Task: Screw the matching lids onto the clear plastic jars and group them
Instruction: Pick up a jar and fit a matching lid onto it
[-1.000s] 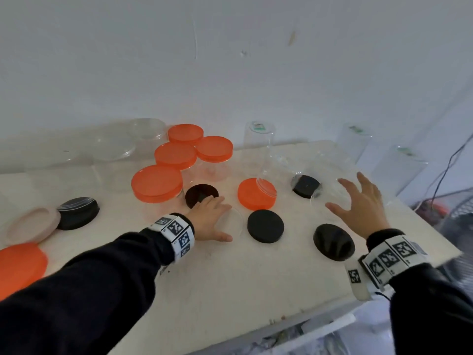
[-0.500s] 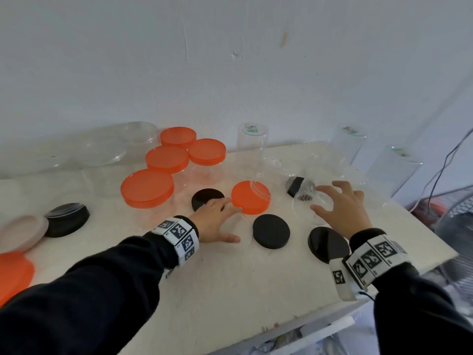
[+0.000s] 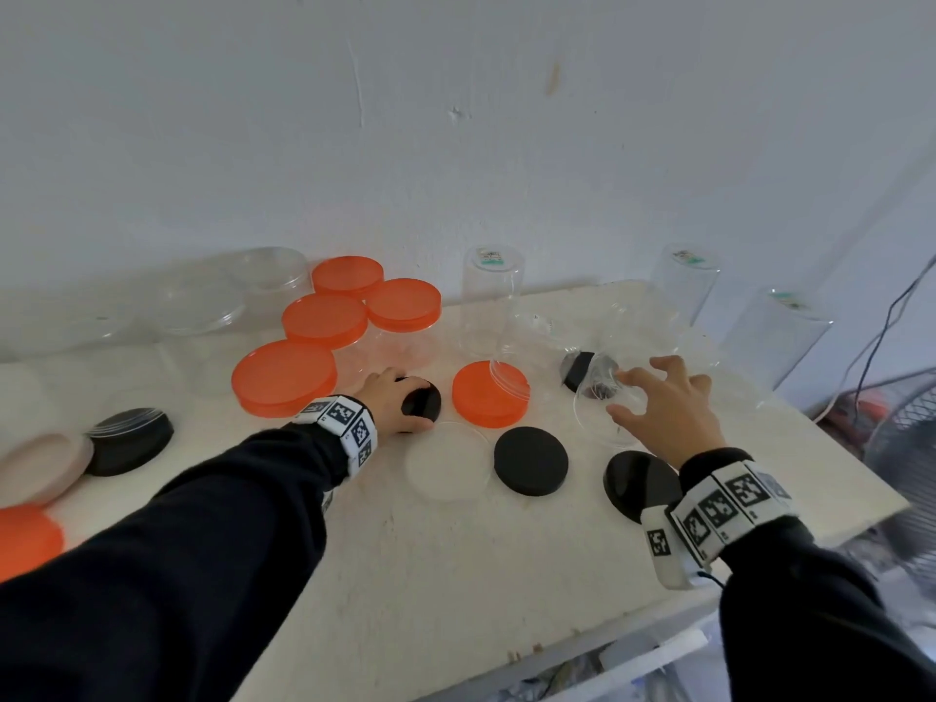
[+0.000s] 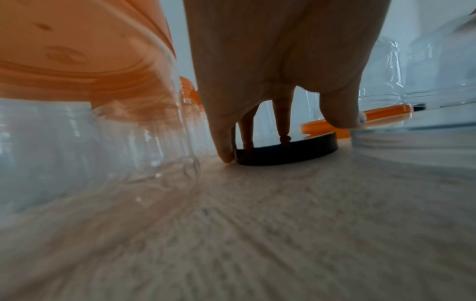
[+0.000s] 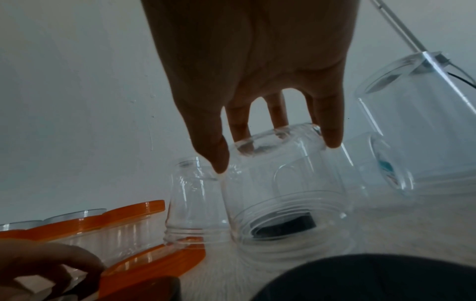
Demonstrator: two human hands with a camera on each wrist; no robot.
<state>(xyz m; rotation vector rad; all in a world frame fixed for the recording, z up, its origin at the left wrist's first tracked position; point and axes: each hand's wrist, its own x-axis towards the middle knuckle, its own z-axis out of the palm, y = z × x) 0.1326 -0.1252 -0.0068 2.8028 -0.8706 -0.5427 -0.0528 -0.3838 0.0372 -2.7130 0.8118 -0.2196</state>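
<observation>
- The left hand (image 3: 390, 405) curled its fingers (image 4: 225, 150) over a small round black plastic lid (image 3: 421, 401) lying flat on the pale bench (image 3: 456, 575), around the middle, just beside a loose orange round lid (image 3: 490, 395).
- The right hand (image 3: 663, 412) gripped an upside-down clear plastic jar (image 5: 285, 183), fingertips (image 5: 332, 140) spread over its base; the jar was tilted, near the bench's right edge, over another black lid (image 5: 283, 227).
- Four orange-lidded clear jars (image 3: 324, 321) stood grouped toward the back-left.
- Two flat black round lids (image 3: 531, 468) lay near the front, beside a clear round lid (image 3: 448, 468).
</observation>
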